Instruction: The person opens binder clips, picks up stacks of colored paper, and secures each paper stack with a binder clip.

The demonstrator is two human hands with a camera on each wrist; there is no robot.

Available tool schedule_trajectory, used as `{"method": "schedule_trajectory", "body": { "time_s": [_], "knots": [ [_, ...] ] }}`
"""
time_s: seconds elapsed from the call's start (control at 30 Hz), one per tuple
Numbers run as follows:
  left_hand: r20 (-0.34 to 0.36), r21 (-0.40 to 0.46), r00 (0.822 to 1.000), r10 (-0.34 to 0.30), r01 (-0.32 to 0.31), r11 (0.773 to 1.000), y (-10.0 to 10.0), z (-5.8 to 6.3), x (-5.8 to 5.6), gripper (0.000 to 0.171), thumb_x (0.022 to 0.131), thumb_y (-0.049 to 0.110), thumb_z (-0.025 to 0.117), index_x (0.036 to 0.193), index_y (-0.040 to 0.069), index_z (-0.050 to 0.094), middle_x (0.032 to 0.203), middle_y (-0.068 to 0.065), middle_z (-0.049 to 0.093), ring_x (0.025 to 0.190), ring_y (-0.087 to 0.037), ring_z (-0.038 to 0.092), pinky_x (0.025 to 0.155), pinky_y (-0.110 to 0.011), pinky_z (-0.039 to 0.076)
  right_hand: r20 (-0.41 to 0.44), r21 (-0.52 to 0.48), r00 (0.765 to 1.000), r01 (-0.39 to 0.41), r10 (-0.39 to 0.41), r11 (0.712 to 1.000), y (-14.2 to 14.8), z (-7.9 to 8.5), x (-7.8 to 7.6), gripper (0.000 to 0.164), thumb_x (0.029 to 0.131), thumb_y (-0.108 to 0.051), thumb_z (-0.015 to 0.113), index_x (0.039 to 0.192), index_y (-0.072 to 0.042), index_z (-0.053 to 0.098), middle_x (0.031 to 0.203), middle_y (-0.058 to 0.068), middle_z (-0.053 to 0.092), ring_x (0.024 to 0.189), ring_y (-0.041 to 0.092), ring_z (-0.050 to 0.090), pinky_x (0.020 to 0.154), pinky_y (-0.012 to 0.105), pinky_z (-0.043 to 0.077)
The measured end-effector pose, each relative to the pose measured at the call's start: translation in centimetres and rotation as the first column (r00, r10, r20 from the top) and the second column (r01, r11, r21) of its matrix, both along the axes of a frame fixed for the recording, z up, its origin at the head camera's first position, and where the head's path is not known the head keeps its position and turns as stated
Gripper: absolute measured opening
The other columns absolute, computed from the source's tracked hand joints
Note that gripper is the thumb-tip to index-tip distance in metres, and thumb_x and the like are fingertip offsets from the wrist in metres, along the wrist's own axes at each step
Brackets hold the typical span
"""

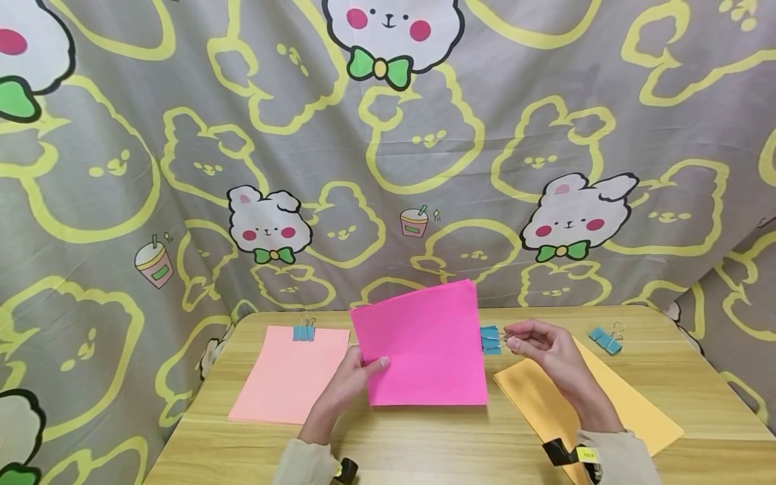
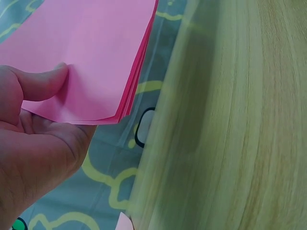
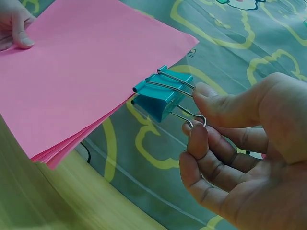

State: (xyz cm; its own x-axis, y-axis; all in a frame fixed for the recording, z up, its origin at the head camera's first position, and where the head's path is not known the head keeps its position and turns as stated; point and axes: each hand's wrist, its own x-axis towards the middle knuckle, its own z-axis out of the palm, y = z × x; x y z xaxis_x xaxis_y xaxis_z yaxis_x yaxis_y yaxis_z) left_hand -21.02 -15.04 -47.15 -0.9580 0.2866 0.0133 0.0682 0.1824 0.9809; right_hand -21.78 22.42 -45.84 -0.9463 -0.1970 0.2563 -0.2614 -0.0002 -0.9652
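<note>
My left hand (image 1: 350,382) holds a stack of bright pink paper (image 1: 424,350) up over the table, thumb on the front face and fingers behind. In the left wrist view the loose lower corner of the sheets fans apart slightly. At the stack's right edge is a teal binder clip (image 3: 165,91). The right hand (image 1: 558,360) pinches its wire handles between thumb and fingers, and the clip's mouth is spread at the paper's edge. Below that hand lies a stack of yellow-orange paper (image 1: 630,397).
On the left of the wooden table (image 1: 412,444) lies light pink paper (image 1: 291,377) with a teal binder clip (image 1: 304,333) on its top edge. Another teal clip (image 1: 606,340) lies at the back right. A patterned curtain (image 1: 424,148) hangs behind the table.
</note>
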Motion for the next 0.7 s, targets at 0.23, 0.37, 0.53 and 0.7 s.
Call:
{"method": "schedule_trajectory", "body": {
  "time_s": [0.23, 0.37, 0.53, 0.7],
  "knots": [
    [-0.001, 0.007, 1.000, -0.003, 0.003, 1.000, 0.05, 0.00, 0.02, 0.024, 0.104, 0.007, 0.057, 0.122, -0.008, 0.062, 0.102, -0.016, 0.073, 0.087, -0.018, 0.067, 0.086, -0.031, 0.048, 0.002, -0.004, 1.000, -0.008, 0.008, 1.000, -0.20, -0.02, -0.06, 0.031, 0.096, 0.002, 0.068, 0.118, 0.022, 0.058, 0.105, 0.002, 0.075, 0.095, 0.016, 0.073, 0.083, 0.024, 0.057],
    [-0.006, 0.013, 1.000, -0.006, 0.006, 1.000, 0.11, -0.05, 0.01, 0.024, 0.103, 0.005, 0.058, 0.122, -0.009, 0.062, 0.102, -0.017, 0.072, 0.087, -0.018, 0.067, 0.084, -0.030, 0.049, 0.006, 0.002, 1.000, -0.008, 0.008, 1.000, -0.37, -0.03, -0.07, 0.029, 0.096, 0.002, 0.068, 0.117, 0.021, 0.059, 0.106, 0.003, 0.075, 0.095, 0.015, 0.073, 0.083, 0.024, 0.057],
    [-0.007, 0.025, 1.000, -0.012, 0.012, 1.000, 0.14, -0.12, 0.01, 0.025, 0.102, 0.004, 0.058, 0.123, -0.010, 0.061, 0.103, -0.018, 0.073, 0.088, -0.019, 0.069, 0.083, -0.029, 0.051, 0.016, 0.019, 1.000, -0.004, 0.003, 1.000, -0.62, 0.05, 0.02, 0.030, 0.096, 0.000, 0.069, 0.118, 0.020, 0.060, 0.106, 0.003, 0.074, 0.094, 0.012, 0.073, 0.082, 0.024, 0.057],
    [-0.003, 0.028, 1.000, -0.014, 0.014, 1.000, 0.19, -0.17, -0.03, 0.024, 0.102, 0.003, 0.058, 0.123, -0.010, 0.061, 0.103, -0.018, 0.073, 0.087, -0.019, 0.070, 0.081, -0.029, 0.052, 0.013, 0.024, 1.000, -0.008, 0.008, 1.000, -0.75, 0.04, 0.06, 0.032, 0.096, 0.000, 0.068, 0.119, 0.021, 0.058, 0.107, 0.009, 0.074, 0.094, 0.012, 0.073, 0.082, 0.024, 0.057]
  ]
}}
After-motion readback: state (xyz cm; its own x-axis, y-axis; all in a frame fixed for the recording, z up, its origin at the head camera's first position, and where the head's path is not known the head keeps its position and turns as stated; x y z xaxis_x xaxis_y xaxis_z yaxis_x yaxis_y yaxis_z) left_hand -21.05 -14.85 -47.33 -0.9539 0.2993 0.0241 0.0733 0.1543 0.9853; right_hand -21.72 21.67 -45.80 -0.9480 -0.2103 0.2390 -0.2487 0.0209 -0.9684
